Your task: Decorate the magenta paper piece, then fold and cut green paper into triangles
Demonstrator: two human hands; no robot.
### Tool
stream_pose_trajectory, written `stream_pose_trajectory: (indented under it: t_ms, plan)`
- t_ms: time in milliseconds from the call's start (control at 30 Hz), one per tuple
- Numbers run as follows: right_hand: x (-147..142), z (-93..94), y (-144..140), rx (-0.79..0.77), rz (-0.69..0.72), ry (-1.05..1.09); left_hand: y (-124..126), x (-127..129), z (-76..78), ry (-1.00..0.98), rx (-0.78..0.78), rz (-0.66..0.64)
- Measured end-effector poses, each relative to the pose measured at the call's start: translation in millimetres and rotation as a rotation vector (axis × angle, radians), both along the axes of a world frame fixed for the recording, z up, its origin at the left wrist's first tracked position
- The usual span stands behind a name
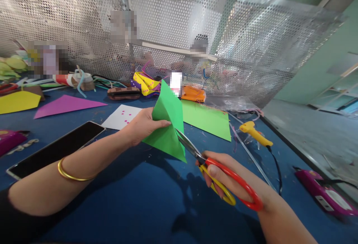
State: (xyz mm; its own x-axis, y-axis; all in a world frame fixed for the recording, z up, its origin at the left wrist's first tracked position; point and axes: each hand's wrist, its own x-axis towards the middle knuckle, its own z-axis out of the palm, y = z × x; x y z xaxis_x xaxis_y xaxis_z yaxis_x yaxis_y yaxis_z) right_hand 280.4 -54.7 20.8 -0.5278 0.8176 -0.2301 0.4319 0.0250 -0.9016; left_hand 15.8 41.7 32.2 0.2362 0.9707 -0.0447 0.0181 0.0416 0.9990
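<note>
Right hand (223, 178): fingers closed through the scissors (215, 169) handles, blades biting the green paper's (167, 124) lower edge.
Left hand (142, 126): fingers pinch the folded paper, held above the table (134, 199).
Progress: cut barely started; most of the paper is uncut.
Beyond: green sheet (207, 119), glue gun (254, 131).

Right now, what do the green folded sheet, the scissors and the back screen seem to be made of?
Green folded sheet: matte paper, with crisp creases. Scissors: shiny metal blades; the glossy red and yellow handles look plastic. Back screen: likely metal, silvery, perforated with small holes.
</note>
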Motion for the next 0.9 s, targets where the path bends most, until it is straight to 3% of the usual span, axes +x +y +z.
stream_pose_trajectory:
  t_ms: [467,900]
  plan:
    - [-16,-4.1,1,0.091,-0.050,0.107,-4,5,1.9,-0.139,-0.163,0.002]
    - [-19,-12.9,4,0.152,-0.042,0.091,-8,10,-0.4,-0.181,-0.277,-0.085]
